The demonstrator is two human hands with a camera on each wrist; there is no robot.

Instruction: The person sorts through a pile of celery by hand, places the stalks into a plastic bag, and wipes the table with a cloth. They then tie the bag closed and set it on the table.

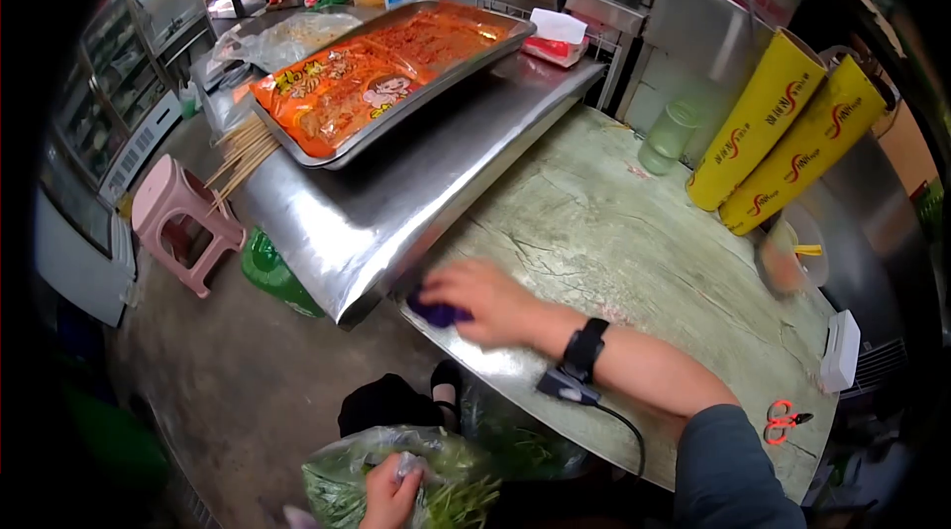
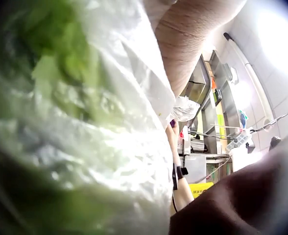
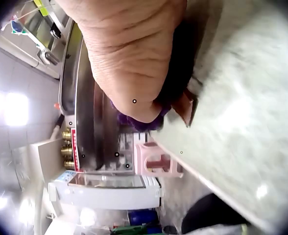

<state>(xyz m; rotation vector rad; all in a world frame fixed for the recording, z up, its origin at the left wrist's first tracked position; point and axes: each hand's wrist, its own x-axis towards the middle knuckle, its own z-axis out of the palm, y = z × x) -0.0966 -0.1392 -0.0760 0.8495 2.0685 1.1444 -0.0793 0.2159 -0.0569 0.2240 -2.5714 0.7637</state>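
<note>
My right hand (image 1: 480,301) grips a dark purple cloth (image 1: 436,311) at the left corner of the pale green stone-patterned table (image 1: 594,232), beside the steel counter. In the right wrist view, purple fabric (image 3: 139,122) bunches under that hand, low over the tabletop. Below the table's front edge, my left hand (image 1: 389,494) pinches the gathered top of a clear plastic bag (image 1: 342,465) filled with leafy greens (image 1: 461,504). This bag fills much of the left wrist view.
A steel tray (image 1: 436,83) of orange-red food packs sits on the steel counter (image 1: 357,202), wooden skewers (image 1: 243,153) at its corner. Yellow rolls (image 1: 758,123), a green glass (image 1: 669,138) and orange-handled scissors (image 1: 780,422) are on the table. A pink stool (image 1: 173,197) stands left.
</note>
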